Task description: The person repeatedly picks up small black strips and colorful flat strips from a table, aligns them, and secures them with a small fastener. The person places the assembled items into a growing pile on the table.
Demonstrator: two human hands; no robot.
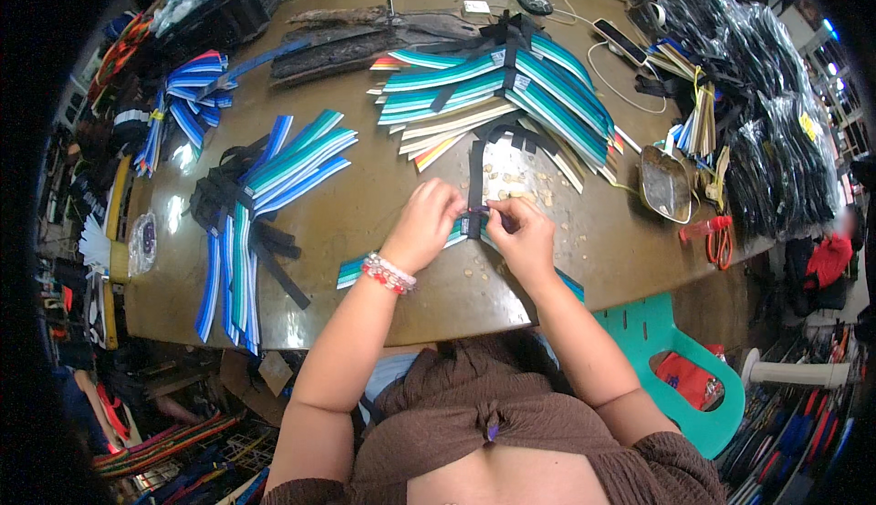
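My left hand (422, 222), with beaded bracelets at its wrist, and my right hand (523, 239) meet near the table's front edge. Both have fingers pinched on a black strap (475, 177) where it crosses a teal, blue and white striped strap (350, 272). The striped strap's ends stick out on both sides beneath my forearms. A small label sits at the crossing, partly covered by my fingers. Just beyond lies a fanned stack of similar striped straps (438, 77) with black straps down its middle.
Another pile of striped straps (239, 268) with black pieces lies left, and a blue bundle (192, 104) behind it. Small tan bits (538, 197) are scattered beyond my right hand. At right are a metal scoop-like tray (664, 184), red-handled scissors (719, 242), a phone (620, 42) and a green chair (684, 368).
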